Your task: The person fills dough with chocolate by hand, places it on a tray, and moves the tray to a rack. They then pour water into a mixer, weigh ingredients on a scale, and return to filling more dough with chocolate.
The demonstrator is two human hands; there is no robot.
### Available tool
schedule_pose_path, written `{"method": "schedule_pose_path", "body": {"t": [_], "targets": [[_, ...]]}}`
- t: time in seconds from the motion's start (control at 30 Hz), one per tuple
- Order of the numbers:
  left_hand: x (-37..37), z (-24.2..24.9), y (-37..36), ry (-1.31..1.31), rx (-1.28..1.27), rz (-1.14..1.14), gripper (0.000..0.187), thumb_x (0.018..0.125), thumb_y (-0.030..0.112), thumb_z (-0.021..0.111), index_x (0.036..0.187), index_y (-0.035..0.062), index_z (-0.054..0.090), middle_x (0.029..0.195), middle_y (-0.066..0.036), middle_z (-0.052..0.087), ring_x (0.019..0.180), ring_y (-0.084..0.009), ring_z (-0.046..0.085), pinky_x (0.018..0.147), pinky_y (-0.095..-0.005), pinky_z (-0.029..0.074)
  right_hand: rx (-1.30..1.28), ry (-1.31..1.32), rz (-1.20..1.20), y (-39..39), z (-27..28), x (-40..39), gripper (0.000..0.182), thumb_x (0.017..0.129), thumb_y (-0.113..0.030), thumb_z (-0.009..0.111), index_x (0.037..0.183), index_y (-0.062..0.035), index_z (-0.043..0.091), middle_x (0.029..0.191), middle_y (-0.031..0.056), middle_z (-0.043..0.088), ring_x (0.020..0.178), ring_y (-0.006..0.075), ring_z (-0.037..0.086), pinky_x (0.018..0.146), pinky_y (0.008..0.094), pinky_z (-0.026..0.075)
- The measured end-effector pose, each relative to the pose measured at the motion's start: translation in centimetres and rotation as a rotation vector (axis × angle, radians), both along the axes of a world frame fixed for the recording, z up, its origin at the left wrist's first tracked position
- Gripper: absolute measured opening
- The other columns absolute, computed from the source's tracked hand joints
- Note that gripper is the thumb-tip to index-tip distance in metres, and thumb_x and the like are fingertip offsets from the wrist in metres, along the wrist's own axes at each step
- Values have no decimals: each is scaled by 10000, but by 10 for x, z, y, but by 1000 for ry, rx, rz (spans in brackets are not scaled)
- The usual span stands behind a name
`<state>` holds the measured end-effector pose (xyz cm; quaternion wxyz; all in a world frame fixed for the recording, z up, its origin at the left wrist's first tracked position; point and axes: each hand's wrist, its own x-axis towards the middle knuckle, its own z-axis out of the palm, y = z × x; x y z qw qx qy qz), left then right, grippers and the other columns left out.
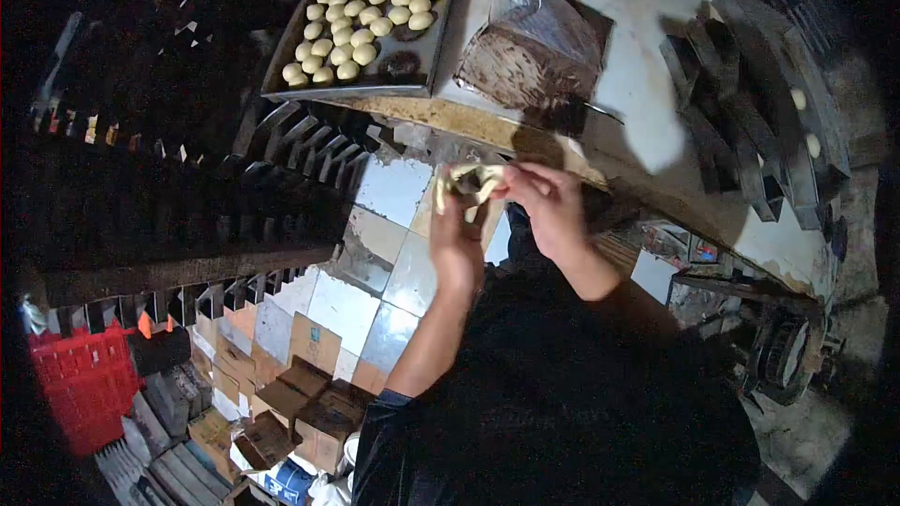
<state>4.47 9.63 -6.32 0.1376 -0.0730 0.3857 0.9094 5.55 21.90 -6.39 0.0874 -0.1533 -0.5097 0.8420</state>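
A piece of pale dough [488, 171] is held up between my two hands, just off the table's front edge. It is spread into a cup shape with a dark hollow at its middle; whether filling lies inside I cannot make out. My left hand [457, 236] supports it from below with the fingers curled round it. With its fingertips, my right hand [551, 211] pinches the dough's right rim. Beyond them on the table lies a block of dark brown paste [511, 66], partly under clear plastic [553, 23]. A thin tool [603, 113] sticks out at its right.
A metal tray [442, 33] with several dough balls [361, 37] rests at the table's left end. Stacked dark metal moulds [731, 122] stand on the right. Racks fill the left side. Cardboard boxes [314, 403] and a red crate [84, 375] are on the floor.
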Motion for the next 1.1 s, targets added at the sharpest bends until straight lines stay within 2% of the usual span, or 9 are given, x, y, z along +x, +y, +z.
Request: {"method": "schedule_pose_path", "body": {"t": [0.1, 0.23, 0.37, 0.53, 0.67, 0.8, 0.9, 1.03, 1.1], "targets": [[21, 2, -11, 843, -1051, 42, 581, 910, 155, 463, 1417, -12, 233, 1410, -297, 251, 1324, -442, 258, 1107, -466, 165, 986, 403, -13, -20, 49, 16, 217, 773, -70, 716, 935, 56, 648, 995, 99, 571, 788, 197, 646, 691, 294, 539], [38, 45, -24, 897, -989, -4, 682, 882, 93, 474, 1432, -80, 109, 1432, -334, 177, 1338, -471, 209, 1117, -461, 125, 1154, 478, -167, -35, 85, 28, 196, 721, -3, 734, 906, 33, 681, 955, 119, 610, 795, 201, 630, 690, 270, 521], [43, 61, -27, 469, 44, -67, 746, 928, 291, 564, 1437, -64, 151, 1382, -199, 364, 1191, -285, 461, 972, -369, 398, 1152, 711, -92, -19, 114, 44, 183, 705, 10, 746, 880, 19, 692, 925, 113, 617, 788, 192, 633, 687, 287, 522], [35, 52, -14, 798, -321, 31, 529, 819, 522, 644, 1015, 30, 645, 1242, -194, 484, 1157, -302, 480, 935, -432, 407, 774, 149, 124, 14, 146, 63, 270, 693, -63, 804, 933, -7, 693, 858, 82, 652, 754, 118, 606, 609, 252, 485], [26, 56, 34, 1308, -589, 241, 301, 927, 276, 577, 1150, 74, 561, 1157, -238, 553, 925, -325, 618, 741, -380, 516, 960, 459, 65, 61, 126, 71, 301, 684, -106, 818, 922, 19, 682, 857, 114, 669, 716, 136, 619, 579, 256, 478], [36, 76, 84, 1319, -1144, 148, 605, 757, 177, 753, 1300, 95, 500, 1015, -132, 479, 910, -258, 482, 750, -319, 433, 1087, 422, -38, 97, 142, 81, 316, 675, -110, 819, 925, 21, 678, 835, 106, 662, 769, 209, 655, 661, 290, 524], [30, 77, 143, 1260, -835, 82, 682, 694, 142, 790, 1297, 40, 490, 1056, -142, 456, 896, -244, 478, 765, -324, 415, 1203, 530, -167, 151, 131, 85, 287, 698, -91, 796, 946, 2, 687, 862, 115, 656, 806, 230, 668, 656, 291, 531], [35, 68, 212, 620, 22, -474, 713, 798, 536, 606, 1218, -19, 454, 1031, -131, 532, 932, -259, 536, 846, -377, 429, 1123, 489, -144, 236, 154, 98, 258, 656, -98, 809, 879, -43, 691, 862, 73, 644, 741, 212, 637, 676, 304, 517], [46, 86, 253, 716, 12, -336, 497, 936, 566, 379, 930, 131, 620, 1048, -104, 434, 960, -239, 452, 827, -404, 378, 998, 369, -201, 268, 171, 106, 260, 642, -113, 831, 859, -55, 699, 835, 67, 656, 711, 173, 631, 671, 268, 514]]}}
